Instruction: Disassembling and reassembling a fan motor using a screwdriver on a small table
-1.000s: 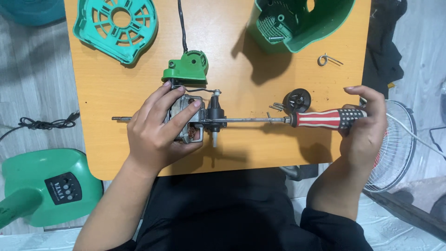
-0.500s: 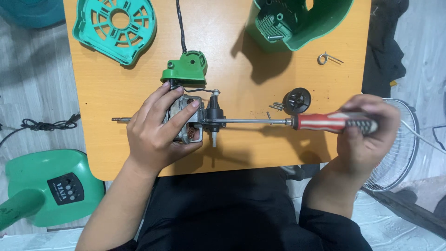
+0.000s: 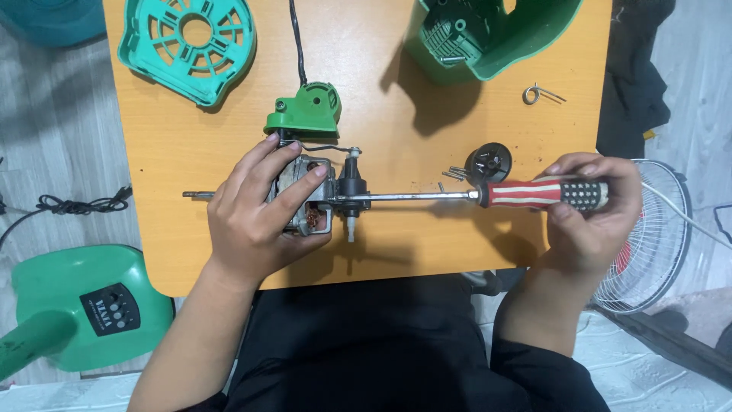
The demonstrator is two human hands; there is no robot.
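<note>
Over the last second the right hand (image 3: 591, 210) has rolled over the screwdriver (image 3: 534, 193): first it cupped the striped handle from behind, now its fingers wrap over the top, thumb underneath. That looks like a turn of the tool, so a screw in the motor (image 3: 309, 202) is probably being worked. The shaft has stayed level, its tip at the black fitting on the motor's right end. The left hand (image 3: 255, 221) has not moved; it grips the motor, pressing it down on the tabletop (image 3: 175, 137) near the front edge. Both forearms reach in from below, wrists bent slightly inward. A green cap (image 3: 305, 112) lies just behind the motor.
</note>
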